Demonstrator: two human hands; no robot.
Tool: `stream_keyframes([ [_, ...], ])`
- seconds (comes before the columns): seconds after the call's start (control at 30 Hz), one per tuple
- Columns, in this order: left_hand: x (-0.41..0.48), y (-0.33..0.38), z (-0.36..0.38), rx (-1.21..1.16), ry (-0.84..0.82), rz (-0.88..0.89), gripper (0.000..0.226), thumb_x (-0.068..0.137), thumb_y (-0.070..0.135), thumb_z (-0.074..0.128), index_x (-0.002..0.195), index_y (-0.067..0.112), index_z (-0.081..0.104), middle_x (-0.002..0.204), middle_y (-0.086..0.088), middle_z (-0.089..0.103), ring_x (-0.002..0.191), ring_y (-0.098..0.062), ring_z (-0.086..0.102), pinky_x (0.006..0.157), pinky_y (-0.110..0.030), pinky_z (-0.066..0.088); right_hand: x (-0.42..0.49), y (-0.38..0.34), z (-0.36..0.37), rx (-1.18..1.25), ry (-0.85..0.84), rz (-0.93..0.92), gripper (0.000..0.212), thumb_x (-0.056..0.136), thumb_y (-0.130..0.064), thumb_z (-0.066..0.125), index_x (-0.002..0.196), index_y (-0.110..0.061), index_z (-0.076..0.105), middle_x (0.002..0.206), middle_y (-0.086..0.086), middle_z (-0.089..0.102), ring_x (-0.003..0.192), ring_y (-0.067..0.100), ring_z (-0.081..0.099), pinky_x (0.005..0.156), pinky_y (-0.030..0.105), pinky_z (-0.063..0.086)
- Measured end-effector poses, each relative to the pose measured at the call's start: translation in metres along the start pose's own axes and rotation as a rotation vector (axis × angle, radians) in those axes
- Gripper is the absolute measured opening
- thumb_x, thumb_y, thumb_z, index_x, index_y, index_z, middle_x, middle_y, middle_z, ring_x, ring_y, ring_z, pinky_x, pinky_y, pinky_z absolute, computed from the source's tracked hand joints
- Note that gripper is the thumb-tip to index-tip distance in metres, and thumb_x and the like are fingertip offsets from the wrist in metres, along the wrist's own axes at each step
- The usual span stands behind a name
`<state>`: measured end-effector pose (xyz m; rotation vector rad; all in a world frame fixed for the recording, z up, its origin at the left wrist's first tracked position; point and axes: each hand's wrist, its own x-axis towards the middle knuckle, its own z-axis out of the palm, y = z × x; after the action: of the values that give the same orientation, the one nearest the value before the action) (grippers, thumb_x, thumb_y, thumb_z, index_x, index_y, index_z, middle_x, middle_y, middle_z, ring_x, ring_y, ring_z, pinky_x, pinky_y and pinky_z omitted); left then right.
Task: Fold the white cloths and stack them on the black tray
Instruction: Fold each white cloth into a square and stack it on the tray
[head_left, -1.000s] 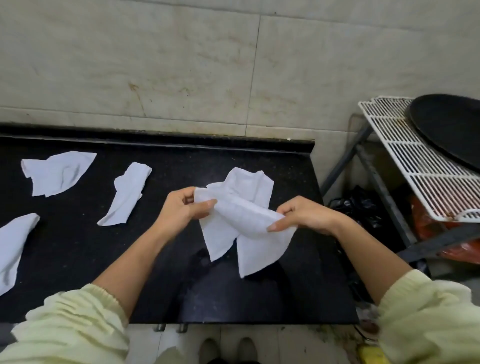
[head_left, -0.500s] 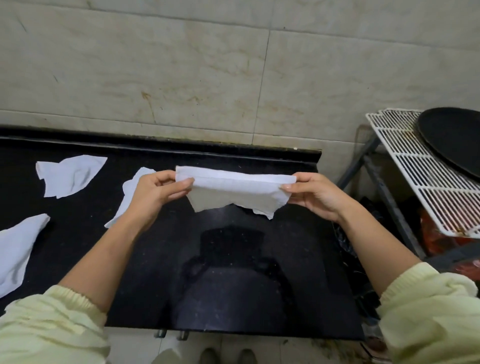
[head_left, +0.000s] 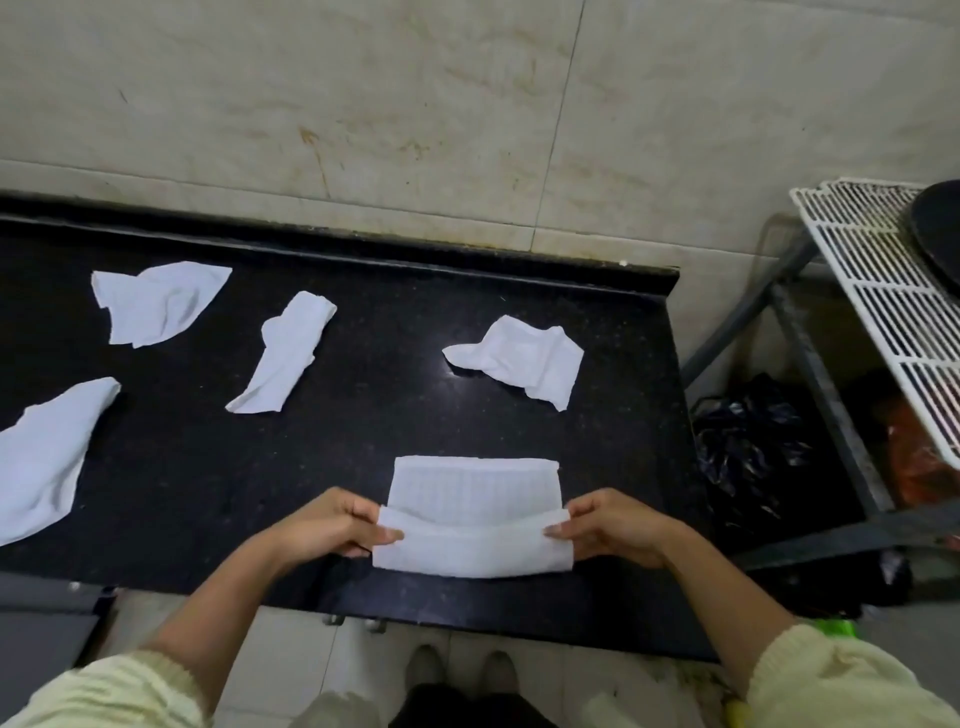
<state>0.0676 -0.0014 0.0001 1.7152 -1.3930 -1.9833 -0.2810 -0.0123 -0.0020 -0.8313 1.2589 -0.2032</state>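
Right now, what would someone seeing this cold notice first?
First, the half-folded white cloth at the near edge of the black counter, pinched at its ends by the left hand and right hand. Behind it, four crumpled white cloths lie scattered, apart from one another. At far right, the black tray sits on a white wire rack; no cloth shows on the part in view.

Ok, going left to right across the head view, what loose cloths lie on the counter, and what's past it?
Cloth at the left edge, crumpled cloth at the back, long twisted cloth, crumpled cloth on the right, black bag, wire rack, black tray.
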Motion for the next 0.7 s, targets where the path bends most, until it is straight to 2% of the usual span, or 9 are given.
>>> stream_keyframes([
  [0.03,0.004,-0.001,0.002,-0.016,0.026,0.016,0.016,0.080,0.022,0.076,0.090,0.010,0.078,0.089,-0.014,0.073,0.079,-0.010,0.062,0.075,-0.025,0.049,0.003,0.001,0.000,0.013,0.031,-0.013,0.005,0.080,-0.008,0.076,0.080,-0.006,0.072,0.089,0.010,0.073,0.081,0.019,0.070,0.076,0.029,0.056],
  [0.1,0.010,0.003,0.006,-0.070,0.101,0.055,0.010,0.086,0.018,0.070,0.082,0.012,0.077,0.078,-0.002,0.072,0.070,-0.004,0.064,0.070,-0.021,0.049,0.012,0.002,-0.002,0.037,0.134,-0.067,0.015,0.082,-0.009,0.074,0.092,0.001,0.070,0.093,0.012,0.074,0.082,0.019,0.071,0.076,0.030,0.057],
  [0.2,0.023,0.008,0.009,-0.115,0.232,0.095,0.026,0.090,0.019,0.066,0.064,0.015,0.067,0.074,-0.004,0.070,0.072,-0.009,0.067,0.069,-0.021,0.052,0.023,-0.003,-0.004,-0.019,0.269,-0.139,0.014,0.087,-0.012,0.070,0.094,0.000,0.070,0.096,0.010,0.074,0.084,0.018,0.070,0.082,0.034,0.058],
  [0.3,0.037,0.010,0.011,-0.141,0.327,0.105,0.025,0.092,0.017,0.064,0.071,0.003,0.062,0.074,-0.008,0.070,0.067,-0.013,0.066,0.061,-0.019,0.052,0.035,-0.005,-0.003,-0.109,0.355,-0.168,0.020,0.089,-0.014,0.067,0.098,0.005,0.068,0.094,0.012,0.071,0.081,0.017,0.065,0.070,0.025,0.056],
  [0.4,0.052,0.006,0.010,-0.110,0.429,0.056,0.024,0.090,0.019,0.066,0.070,0.006,0.067,0.076,-0.009,0.073,0.069,-0.018,0.067,0.069,-0.031,0.057,0.046,-0.005,-0.002,-0.112,0.442,-0.183,0.021,0.090,-0.014,0.066,0.096,0.006,0.065,0.083,0.010,0.064,0.067,0.012,0.059,0.053,0.016,0.050],
  [0.47,0.060,0.002,0.009,-0.040,0.492,0.031,0.030,0.088,0.023,0.068,0.062,0.011,0.063,0.069,-0.004,0.070,0.065,-0.017,0.064,0.072,-0.035,0.057,0.052,-0.004,-0.002,-0.145,0.492,-0.179,0.021,0.090,-0.017,0.067,0.090,0.003,0.065,0.077,0.008,0.061,0.064,0.012,0.056,0.052,0.018,0.048],
  [0.53,0.065,0.000,0.011,0.076,0.570,0.026,0.040,0.087,0.028,0.069,0.055,0.012,0.051,0.057,0.000,0.056,0.058,-0.015,0.051,0.065,-0.032,0.049,0.059,-0.002,-0.003,-0.227,0.536,-0.172,0.026,0.088,-0.022,0.068,0.086,0.004,0.065,0.073,0.008,0.061,0.065,0.014,0.055,0.059,0.027,0.048],
  [0.6,0.066,0.001,0.015,0.154,0.641,0.036,0.037,0.086,0.029,0.069,0.058,0.014,0.050,0.056,0.003,0.050,0.057,-0.014,0.046,0.057,-0.027,0.040,0.062,-0.002,-0.001,-0.285,0.583,-0.172,0.023,0.087,-0.023,0.070,0.082,-0.001,0.066,0.073,0.007,0.062,0.067,0.015,0.055,0.065,0.030,0.047],
  [0.7,0.066,0.002,0.019,0.212,0.695,0.052,0.020,0.085,0.030,0.070,0.078,0.015,0.059,0.071,0.001,0.059,0.069,-0.017,0.056,0.058,-0.025,0.041,0.061,-0.004,0.004,-0.353,0.683,-0.194,0.015,0.085,-0.022,0.071,0.084,-0.008,0.064,0.073,0.001,0.061,0.071,0.015,0.057,0.068,0.028,0.048],
])
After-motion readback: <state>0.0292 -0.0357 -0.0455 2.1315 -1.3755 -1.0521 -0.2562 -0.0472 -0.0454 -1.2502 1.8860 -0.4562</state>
